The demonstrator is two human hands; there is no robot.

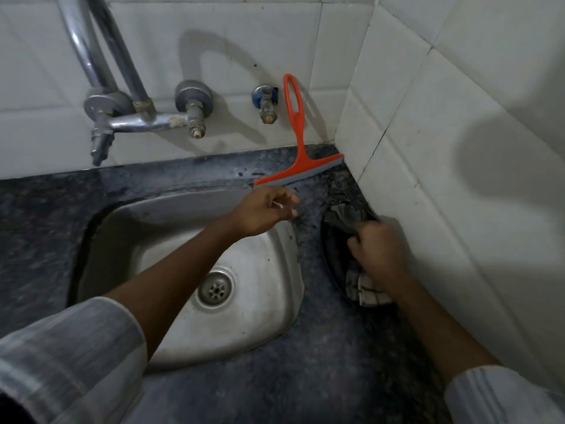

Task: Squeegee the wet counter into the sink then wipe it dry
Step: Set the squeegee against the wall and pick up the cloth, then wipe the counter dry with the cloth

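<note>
An orange squeegee [298,139] with a grey blade leans upright against the back wall tiles, its blade resting on the dark speckled counter [305,377] in the corner. My left hand [266,209] hovers just below the blade's left end, fingers loosely curled, holding nothing. My right hand [379,255] is closed on a grey checked cloth [363,289] pressed on the counter to the right of the steel sink [269,301]. The cloth's dark upper end sticks out above my fist near the side wall.
A chrome tap [137,120] with a curved spout and two wall valves is mounted above the sink. A small brass stopcock [267,105] sits beside the squeegee handle. The tiled side wall [458,179] closes in the counter on the right.
</note>
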